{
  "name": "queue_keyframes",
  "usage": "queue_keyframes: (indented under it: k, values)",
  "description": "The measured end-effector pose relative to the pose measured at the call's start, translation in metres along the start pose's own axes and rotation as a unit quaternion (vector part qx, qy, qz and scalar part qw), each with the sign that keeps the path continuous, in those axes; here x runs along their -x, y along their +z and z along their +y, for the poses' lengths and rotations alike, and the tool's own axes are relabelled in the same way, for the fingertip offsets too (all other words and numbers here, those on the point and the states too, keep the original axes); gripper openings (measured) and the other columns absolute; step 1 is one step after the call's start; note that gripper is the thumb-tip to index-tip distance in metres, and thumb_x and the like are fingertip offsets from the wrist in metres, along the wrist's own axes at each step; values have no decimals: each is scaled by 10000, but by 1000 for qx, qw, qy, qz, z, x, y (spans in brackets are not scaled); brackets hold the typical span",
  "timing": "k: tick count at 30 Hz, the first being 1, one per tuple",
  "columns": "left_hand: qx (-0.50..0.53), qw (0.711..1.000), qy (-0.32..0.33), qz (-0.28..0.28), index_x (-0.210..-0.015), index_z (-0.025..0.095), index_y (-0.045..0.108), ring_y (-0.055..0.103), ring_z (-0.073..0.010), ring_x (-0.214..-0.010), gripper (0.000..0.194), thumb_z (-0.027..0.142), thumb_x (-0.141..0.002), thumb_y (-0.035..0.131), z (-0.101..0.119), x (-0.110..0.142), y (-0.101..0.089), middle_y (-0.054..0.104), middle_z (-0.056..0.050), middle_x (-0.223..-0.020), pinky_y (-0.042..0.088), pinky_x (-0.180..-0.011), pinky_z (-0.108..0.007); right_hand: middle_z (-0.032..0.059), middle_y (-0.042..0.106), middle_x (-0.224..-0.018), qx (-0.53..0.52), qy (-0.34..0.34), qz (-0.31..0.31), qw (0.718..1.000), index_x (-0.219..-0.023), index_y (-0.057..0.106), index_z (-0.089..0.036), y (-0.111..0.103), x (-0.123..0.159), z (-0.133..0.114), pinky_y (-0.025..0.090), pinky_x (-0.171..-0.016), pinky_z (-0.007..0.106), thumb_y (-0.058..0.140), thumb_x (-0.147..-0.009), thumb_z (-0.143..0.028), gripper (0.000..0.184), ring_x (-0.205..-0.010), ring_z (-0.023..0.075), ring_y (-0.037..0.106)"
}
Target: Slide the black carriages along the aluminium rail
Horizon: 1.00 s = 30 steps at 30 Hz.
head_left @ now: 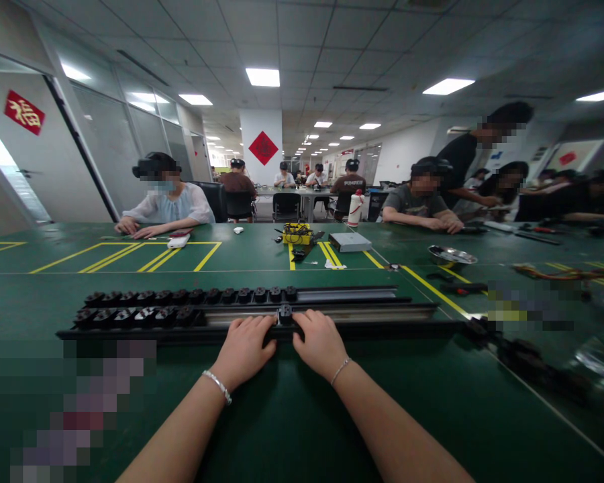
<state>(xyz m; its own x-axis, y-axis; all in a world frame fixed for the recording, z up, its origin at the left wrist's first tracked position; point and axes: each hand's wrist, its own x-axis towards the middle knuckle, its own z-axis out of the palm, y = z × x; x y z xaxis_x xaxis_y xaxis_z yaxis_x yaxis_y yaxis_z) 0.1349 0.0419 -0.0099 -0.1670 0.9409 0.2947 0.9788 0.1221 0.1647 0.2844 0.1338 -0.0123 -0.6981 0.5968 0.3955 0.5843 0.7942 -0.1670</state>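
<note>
A long black power track (332,329) with a pale inner channel lies across the green table in front of me. One black socket block (285,312) sits in the channel between my hands. My left hand (246,349) is closed at the block's left side, its fingers over the front rail and the thumb at the near edge. From the right, my right hand (321,343) closes on the same block, fingertips touching it. A row of several black socket blocks (145,315) fills the track's left part. Behind it, a second track (347,294) carries another row of blocks.
Farther back are a yellow box (296,233) with cables, a grey box (349,241), a metal bowl (451,255) and a white phone (178,241). Dark parts (528,359) lie at right. Co-workers sit across the table, one person standing at right.
</note>
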Motion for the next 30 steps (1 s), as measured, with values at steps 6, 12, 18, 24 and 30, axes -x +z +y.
queue_keyframes:
  k: [6, 12, 18, 24, 30]
  values:
    - [5, 1000, -3, 4, -1143, 266, 489, 519, -189, -1013, 367, 309, -779, 477, 0, 0, 0, 619, -16, -1087, 292, -898, -377, 46, 563, -942, 0, 2, 0, 1000, -1050, 550, -230, 1, -1, 0, 316, -771, 296, 494, -779, -245, 277, -897, 190, 471]
    - [6, 1000, -3, 5, -1146, 273, 490, 519, -183, -1013, 365, 304, -782, 472, 1, -1, 0, 616, -13, -1091, 289, -901, -372, 51, 565, -943, 1, 4, -8, 1000, -1046, 550, -221, 0, -1, 0, 315, -773, 294, 490, -781, -245, 273, -900, 190, 473]
    - [8, 1000, -2, 8, -1143, 277, 493, 525, -188, -1003, 364, 308, -780, 474, 1, -1, 0, 624, -17, -1071, 294, -888, -376, 47, 570, -944, -5, -2, 1, 1000, -1036, 550, -223, 1, -1, 1, 315, -777, 294, 494, -777, -239, 266, -890, 188, 476]
    - [2, 1000, -4, 6, -1144, 283, 497, 522, -190, -1013, 368, 299, -778, 470, 2, -1, 0, 620, -14, -1076, 293, -885, -371, 43, 572, -940, 1, 0, -3, 1000, -1025, 545, -226, 2, -1, 1, 318, -773, 292, 488, -781, -245, 251, -893, 186, 478]
    - [3, 1000, -1, 9, -1141, 283, 501, 525, -187, -995, 366, 295, -777, 466, 2, -1, 0, 625, -11, -1052, 295, -876, -367, 44, 572, -930, 0, 2, -5, 1000, -1011, 552, -220, 1, -1, 1, 319, -785, 290, 501, -775, -243, 243, -901, 186, 481]
